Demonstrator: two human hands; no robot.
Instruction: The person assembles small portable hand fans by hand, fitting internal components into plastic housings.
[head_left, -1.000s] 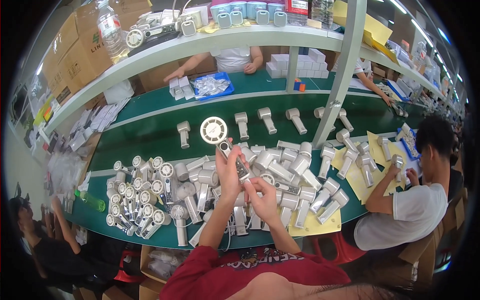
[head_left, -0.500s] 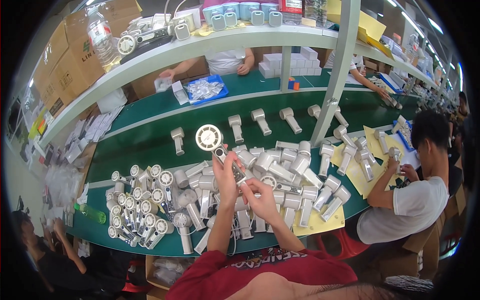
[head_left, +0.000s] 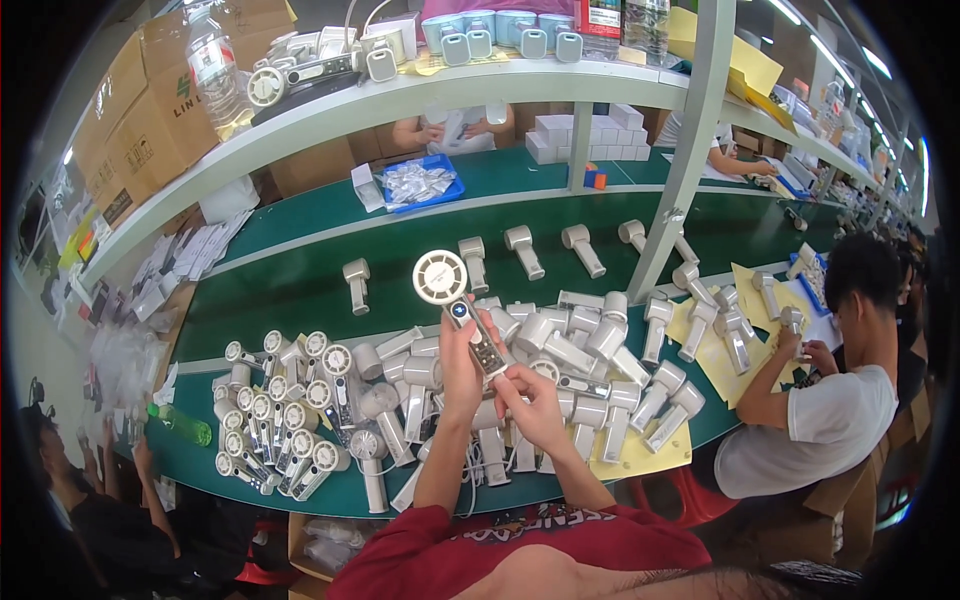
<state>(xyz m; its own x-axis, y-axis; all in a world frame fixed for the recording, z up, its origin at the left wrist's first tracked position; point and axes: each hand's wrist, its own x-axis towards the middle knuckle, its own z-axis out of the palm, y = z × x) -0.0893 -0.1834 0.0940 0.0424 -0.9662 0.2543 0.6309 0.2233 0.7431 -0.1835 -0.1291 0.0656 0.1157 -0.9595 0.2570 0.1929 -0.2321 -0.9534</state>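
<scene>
A handheld fan [head_left: 440, 278] is held above the worktop [head_left: 192, 460], head toward eleven o'clock; its display [head_left: 459, 310] has lit blue, suggesting power. Left hand [head_left: 463, 368] wraps fingers round it; right hand [head_left: 531, 408] pinches its five-o'clock end.

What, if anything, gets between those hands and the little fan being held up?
Nothing visible. The left hand wraps directly around the handheld fan's handle, and the right hand is at its lower end. The piled fans lie below, on the table.
</scene>
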